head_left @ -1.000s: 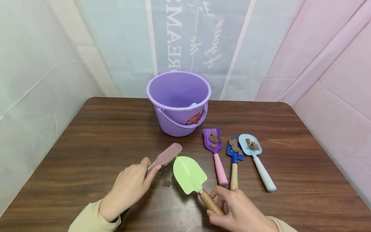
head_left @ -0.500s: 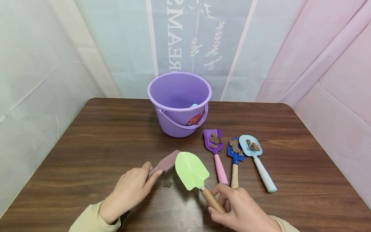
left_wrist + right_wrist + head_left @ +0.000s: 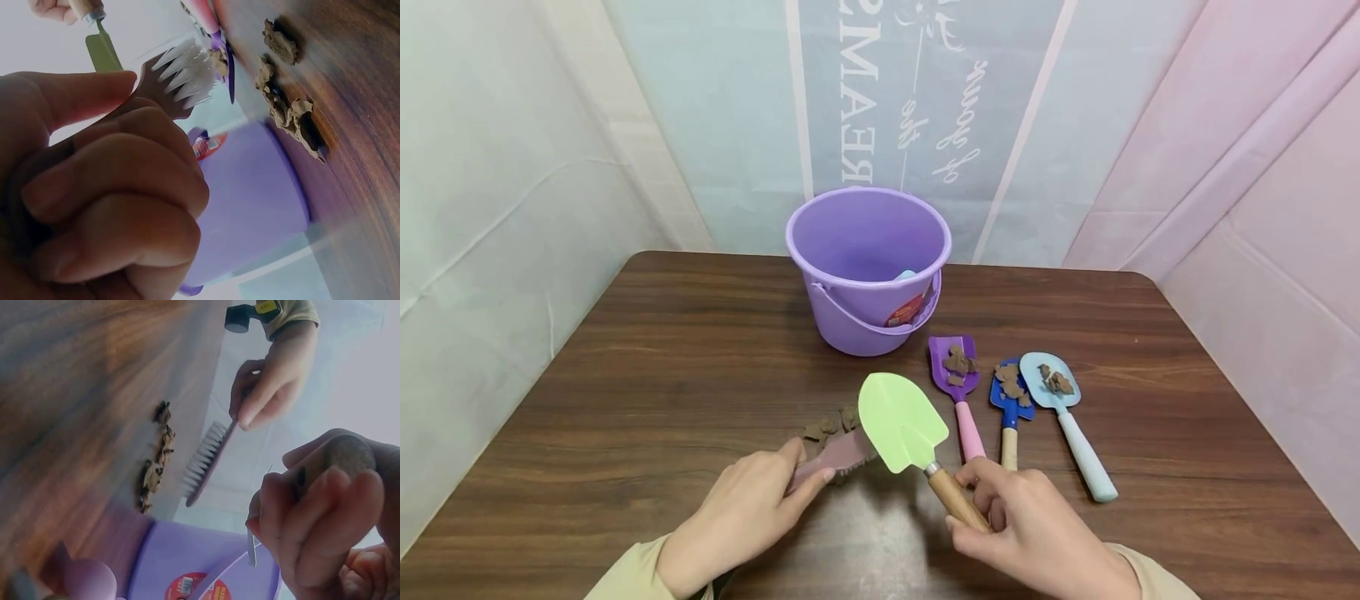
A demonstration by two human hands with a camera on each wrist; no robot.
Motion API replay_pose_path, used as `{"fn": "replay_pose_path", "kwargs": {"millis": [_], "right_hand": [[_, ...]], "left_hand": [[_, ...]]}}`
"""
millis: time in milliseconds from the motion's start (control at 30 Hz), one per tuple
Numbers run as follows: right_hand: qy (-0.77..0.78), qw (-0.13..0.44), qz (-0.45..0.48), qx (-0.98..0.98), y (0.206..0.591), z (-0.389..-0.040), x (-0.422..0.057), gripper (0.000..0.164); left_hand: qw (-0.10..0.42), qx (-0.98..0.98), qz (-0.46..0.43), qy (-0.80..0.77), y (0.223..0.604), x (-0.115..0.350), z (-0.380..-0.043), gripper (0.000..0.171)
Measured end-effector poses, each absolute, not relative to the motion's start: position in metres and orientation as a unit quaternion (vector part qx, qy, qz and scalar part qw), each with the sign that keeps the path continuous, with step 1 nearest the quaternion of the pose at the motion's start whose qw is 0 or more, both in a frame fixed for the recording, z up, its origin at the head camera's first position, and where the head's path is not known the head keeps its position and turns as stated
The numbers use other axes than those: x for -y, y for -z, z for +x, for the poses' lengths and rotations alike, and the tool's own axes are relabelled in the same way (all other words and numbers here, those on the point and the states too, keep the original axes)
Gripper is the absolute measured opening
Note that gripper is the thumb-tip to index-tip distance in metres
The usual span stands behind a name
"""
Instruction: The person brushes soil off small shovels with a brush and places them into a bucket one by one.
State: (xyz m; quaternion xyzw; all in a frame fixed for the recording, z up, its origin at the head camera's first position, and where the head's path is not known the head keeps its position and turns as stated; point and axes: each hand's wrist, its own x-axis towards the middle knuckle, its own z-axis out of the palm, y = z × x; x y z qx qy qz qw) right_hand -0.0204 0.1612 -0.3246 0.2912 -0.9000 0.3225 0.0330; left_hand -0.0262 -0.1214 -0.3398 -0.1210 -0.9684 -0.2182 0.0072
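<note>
My left hand (image 3: 741, 504) grips the handle of a dusty-pink brush (image 3: 842, 451); its pale bristles (image 3: 190, 72) face the table and show apart from it in both wrist views. Several brown, clay-like crumbs (image 3: 822, 428) lie on the table just beyond the brush; the right wrist view shows these crumbs (image 3: 151, 475) in a loose row. My right hand (image 3: 1030, 527) holds a lime-green trowel (image 3: 901, 421) by its wooden handle (image 3: 957, 498). The trowel blade is raised over the table with its tip pointing away, overlapping the brush's end in the head view.
A purple bucket (image 3: 868, 317) stands at the back middle, something light blue inside. To the right lie a purple shovel (image 3: 938, 367) with pink handle, a blue shovel (image 3: 1009, 410) with wooden handle and a light-blue shovel (image 3: 1086, 458), each bearing brown crumbs. Fabric walls surround the table (image 3: 662, 375).
The brush has moved toward me, off the crumbs, so more of them show beyond it. The trowel has shifted slightly away and to the right. Both hands keep their grips.
</note>
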Motion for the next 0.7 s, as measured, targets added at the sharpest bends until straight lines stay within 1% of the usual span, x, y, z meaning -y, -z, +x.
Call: {"fn": "replay_pose_path", "kwargs": {"millis": [167, 400, 700], "right_hand": [[-0.325, 0.075, 0.297, 0.895, 0.321, -0.023, -0.162, 0.029], [-0.320, 0.122, 0.304, 0.889, 0.313, -0.030, -0.163, 0.032], [-0.332, 0.115, 0.294, 0.889, 0.294, -0.038, -0.167, 0.031]], "left_hand": [[0.017, 0.964, -0.140, 0.224, 0.343, 0.122, -0.026, 0.031], [0.009, 0.964, -0.136, 0.229, 0.345, 0.124, -0.025, 0.031], [0.002, 0.964, -0.130, 0.231, 0.346, 0.128, -0.023, 0.032]]}}
